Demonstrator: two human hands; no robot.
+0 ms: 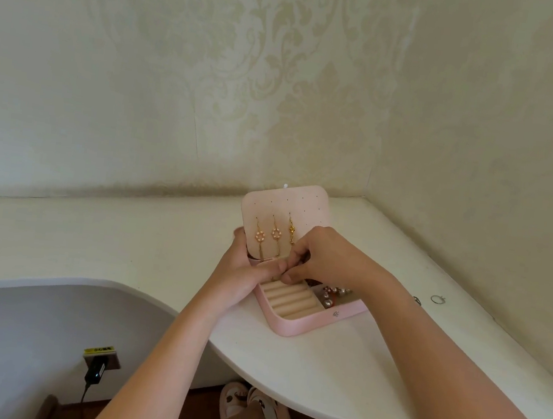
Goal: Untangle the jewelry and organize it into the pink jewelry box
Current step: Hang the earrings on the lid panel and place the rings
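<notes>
The pink jewelry box (292,328) stands open on the white counter, its lid (285,207) upright. Three gold drop earrings (275,235) hang on the lid's inner panel. The beige ring rolls (292,299) fill the tray's front left, and pearl pieces (334,295) lie in the compartment to their right. My left hand (243,274) lies along the box's left side, thumb behind the lid. My right hand (314,258) has its fingers curled and pinches a tiny item at the back of the ring rolls; the item itself is hidden by my fingertips.
A silver ring (437,299) and another small metal piece (416,300) lie on the counter right of the box. The counter (160,251) runs into a wall corner. Below are a plugged-in charger (95,369) and slippered feet (253,403).
</notes>
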